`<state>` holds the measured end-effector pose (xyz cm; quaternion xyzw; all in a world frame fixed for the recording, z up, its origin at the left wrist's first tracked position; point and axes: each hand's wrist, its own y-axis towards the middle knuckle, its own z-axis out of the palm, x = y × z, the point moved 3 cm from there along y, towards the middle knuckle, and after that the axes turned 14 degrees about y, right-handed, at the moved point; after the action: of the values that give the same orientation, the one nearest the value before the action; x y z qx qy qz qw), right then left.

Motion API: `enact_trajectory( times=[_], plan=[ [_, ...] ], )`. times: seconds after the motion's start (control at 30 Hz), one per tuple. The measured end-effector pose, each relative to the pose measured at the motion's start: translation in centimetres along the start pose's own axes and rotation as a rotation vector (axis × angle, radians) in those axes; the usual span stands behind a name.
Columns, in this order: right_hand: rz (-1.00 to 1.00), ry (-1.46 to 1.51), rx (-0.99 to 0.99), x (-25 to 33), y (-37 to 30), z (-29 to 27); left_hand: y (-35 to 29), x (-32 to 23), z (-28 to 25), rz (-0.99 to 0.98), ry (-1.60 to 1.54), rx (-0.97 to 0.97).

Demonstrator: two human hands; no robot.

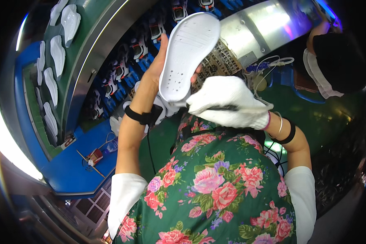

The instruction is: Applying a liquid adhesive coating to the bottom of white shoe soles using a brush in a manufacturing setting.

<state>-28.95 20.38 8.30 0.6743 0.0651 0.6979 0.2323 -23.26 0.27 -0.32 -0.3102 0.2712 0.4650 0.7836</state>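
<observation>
My left hand (155, 68) grips a white shoe sole (188, 57) by its edges, thumb along the left side and fingertips showing at the right. The sole is tilted up, its dimpled face toward me and its narrower end lowest. A white knitted glove covers my right hand (227, 97), closed around a slim tool with a dark handle (223, 108). The tool's pale tip is at the sole's lower end; whether it touches cannot be made out. Partly hidden below the sole are more white soles (162, 110).
White soles (57, 56) lie on a green conveyor at the left. Shoe uppers on blue holders (122, 67) line the far side beside a metal cover (268, 24). A blue table (69, 171) stands at lower left. Another person (337, 57) is at the right, near a looped cable (278, 62).
</observation>
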Motion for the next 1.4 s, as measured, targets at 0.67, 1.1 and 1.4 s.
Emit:
enact_trajectory(
  times=[0.67,1.1,1.4],
  plan=[
    [-0.128,-0.336,-0.318,1.5,-0.1,-3.5,-1.6,4.6,3.4,0.36,-0.548,-0.271],
    [-0.296,-0.524,-0.387,4.0,2.6,-5.6,2.0,5.1,7.3,0.41,-0.859,-0.063],
    [-0.392,-0.661,-0.286,3.2,3.0,-2.7,1.6,6.7,6.2,0.365,-0.457,-0.276]
  ],
)
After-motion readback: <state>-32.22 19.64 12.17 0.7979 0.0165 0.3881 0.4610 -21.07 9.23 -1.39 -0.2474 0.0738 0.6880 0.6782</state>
